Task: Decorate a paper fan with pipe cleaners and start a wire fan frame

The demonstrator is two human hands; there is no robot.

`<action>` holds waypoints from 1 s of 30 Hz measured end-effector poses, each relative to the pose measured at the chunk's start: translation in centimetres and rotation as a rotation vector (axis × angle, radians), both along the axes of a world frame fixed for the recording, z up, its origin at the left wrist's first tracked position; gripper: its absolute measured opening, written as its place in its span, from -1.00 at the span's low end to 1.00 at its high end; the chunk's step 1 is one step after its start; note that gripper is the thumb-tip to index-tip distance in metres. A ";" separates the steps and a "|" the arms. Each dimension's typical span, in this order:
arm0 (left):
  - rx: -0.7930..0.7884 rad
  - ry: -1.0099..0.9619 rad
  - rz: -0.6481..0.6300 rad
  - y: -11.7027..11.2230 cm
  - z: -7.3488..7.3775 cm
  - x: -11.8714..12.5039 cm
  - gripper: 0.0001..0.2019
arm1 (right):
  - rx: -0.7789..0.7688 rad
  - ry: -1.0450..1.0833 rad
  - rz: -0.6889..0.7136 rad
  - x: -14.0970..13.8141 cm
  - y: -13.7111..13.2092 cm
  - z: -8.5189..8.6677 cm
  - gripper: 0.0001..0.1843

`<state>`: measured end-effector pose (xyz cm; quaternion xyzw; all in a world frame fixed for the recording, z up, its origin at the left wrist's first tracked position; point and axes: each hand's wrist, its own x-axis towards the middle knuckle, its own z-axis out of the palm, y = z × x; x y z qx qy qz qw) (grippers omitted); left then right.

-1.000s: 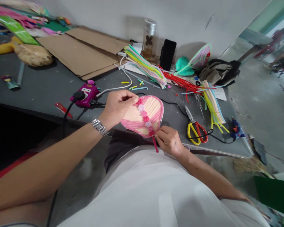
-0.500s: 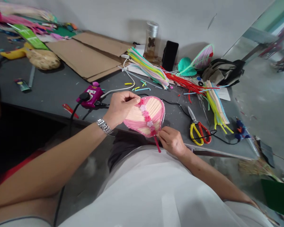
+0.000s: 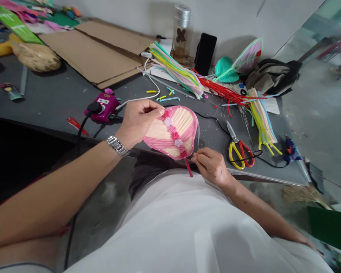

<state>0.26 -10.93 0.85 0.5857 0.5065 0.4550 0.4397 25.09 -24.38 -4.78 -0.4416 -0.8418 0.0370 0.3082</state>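
Note:
My left hand (image 3: 138, 120) grips the upper left rim of a heart-shaped pink and cream fan (image 3: 176, 132) made of pipe cleaners, with a line of small pink flowers down its middle. Its red handle (image 3: 188, 168) points down towards my lap. My right hand (image 3: 211, 165) sits at the fan's lower right edge next to the handle, fingers pinched together; what they hold is too small to make out. The fan is held just above the front edge of the grey table (image 3: 57, 102).
Yellow- and red-handled scissors (image 3: 238, 151) lie right of the fan. Bundles of coloured pipe cleaners (image 3: 176, 70), a purple power strip (image 3: 100, 108), a glue gun (image 3: 291, 149), a jar (image 3: 181, 32), a black phone (image 3: 205, 53), cardboard (image 3: 102, 53) and a bag (image 3: 272, 77) crowd the table.
The view has shifted slightly downward. My right hand has slid a little right, away from the handle's base. My left hand keeps its grip on the fan's rim.

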 end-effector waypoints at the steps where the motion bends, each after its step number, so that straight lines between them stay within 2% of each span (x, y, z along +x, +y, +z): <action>1: 0.000 0.000 -0.002 0.0 0.0 0.0 -0.90 | 0.009 -0.003 -0.006 0.0 0.0 -0.1 -0.68; 8: 0.012 0.002 -0.003 -0.3 0.6 0.3 -0.91 | -0.022 -0.035 -0.018 -0.6 0.1 -0.8 -0.62; 16: 0.024 0.007 0.002 -0.3 0.5 0.3 -0.95 | -0.047 0.000 -0.018 -0.7 0.2 -0.8 -0.67; 30: 0.055 0.024 0.000 -0.5 0.7 0.3 -0.94 | 0.017 0.090 -0.112 -1.8 0.1 -1.1 -0.71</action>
